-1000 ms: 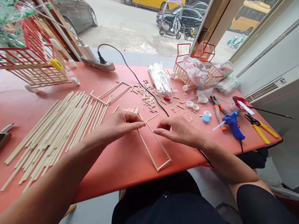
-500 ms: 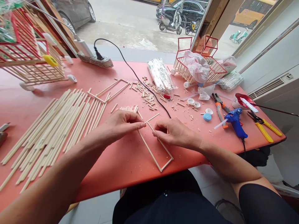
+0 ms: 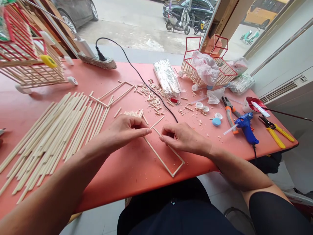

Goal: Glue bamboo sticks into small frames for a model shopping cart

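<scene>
So the left hand (image 3: 127,129) has thumb and finger pinched almost shut on the near end of a short stick (image 3: 158,122), right by the long side of a skinny wooden frame (image 3: 158,155). Can't tell if those fingers have the frame too. The stick pokes out past the fingertips, angled up and to the right.

The right hand (image 3: 183,138) is just beside it, fingers narrow and pinching the frame's right long side. The frame slants across both sets of fingers, its closed end nearer the body than the right fingertips, over the worktop (image 3: 117,176).

Just beyond the left fingers there's a row of short sticks (image 3: 133,113), and out to their left a big pile of long sticks (image 3: 53,133) with another frame (image 3: 121,95) near its far end. Straight ahead of both hands: loads of offcuts (image 3: 153,102), a black cord (image 3: 142,80) running through them, and a shiny wrapped pack (image 3: 167,76).

Off to the right of the right fingers you've got a blue cap (image 3: 216,122), orange-handled pliers (image 3: 230,117), a blue glue gun (image 3: 246,125), then yellow-handled cutters (image 3: 276,134) furthest out.
</scene>
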The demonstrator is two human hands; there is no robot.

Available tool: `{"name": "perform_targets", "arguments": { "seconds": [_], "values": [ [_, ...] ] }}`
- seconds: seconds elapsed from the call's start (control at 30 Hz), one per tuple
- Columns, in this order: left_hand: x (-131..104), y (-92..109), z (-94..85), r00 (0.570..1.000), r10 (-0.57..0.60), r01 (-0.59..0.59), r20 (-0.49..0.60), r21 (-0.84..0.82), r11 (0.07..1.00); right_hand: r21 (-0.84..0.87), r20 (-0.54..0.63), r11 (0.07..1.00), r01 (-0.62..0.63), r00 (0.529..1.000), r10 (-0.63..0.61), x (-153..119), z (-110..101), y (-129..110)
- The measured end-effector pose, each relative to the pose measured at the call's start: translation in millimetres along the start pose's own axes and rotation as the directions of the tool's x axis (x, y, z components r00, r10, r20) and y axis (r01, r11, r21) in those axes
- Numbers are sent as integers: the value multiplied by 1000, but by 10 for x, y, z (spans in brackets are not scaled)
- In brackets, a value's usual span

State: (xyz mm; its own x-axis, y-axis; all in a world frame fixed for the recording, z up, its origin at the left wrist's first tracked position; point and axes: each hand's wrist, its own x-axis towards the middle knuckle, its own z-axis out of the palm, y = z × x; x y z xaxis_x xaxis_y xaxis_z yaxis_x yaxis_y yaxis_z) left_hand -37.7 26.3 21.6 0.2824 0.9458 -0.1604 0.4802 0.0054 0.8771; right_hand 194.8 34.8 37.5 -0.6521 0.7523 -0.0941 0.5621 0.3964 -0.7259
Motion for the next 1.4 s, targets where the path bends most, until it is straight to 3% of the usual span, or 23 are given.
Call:
{"name": "perform_targets", "arguments": {
  "seconds": [0.4,0.57,0.77,1.13,1.4],
  "values": [
    [-26,48,-43,998,-14,13,65,16,1000,-2,8,998,58,998,-58,-2,-35,58],
    [-82,156,-107,994,32,-44,103,114,992,-49,22,995,89,996,-89,8,-94,94],
    [-118,151,-152,996,84,-73,-37,230,970,-189,59,978,90,995,-80,4,-104,93],
    [-90,107,-7,996,82,-62,-41,350,935,-455,108,887,79,994,-34,25,-58,60],
    [-53,70,120,975,222,-189,-16,467,864,-471,112,878,90,993,-41,44,-45,46]
  ]
}}
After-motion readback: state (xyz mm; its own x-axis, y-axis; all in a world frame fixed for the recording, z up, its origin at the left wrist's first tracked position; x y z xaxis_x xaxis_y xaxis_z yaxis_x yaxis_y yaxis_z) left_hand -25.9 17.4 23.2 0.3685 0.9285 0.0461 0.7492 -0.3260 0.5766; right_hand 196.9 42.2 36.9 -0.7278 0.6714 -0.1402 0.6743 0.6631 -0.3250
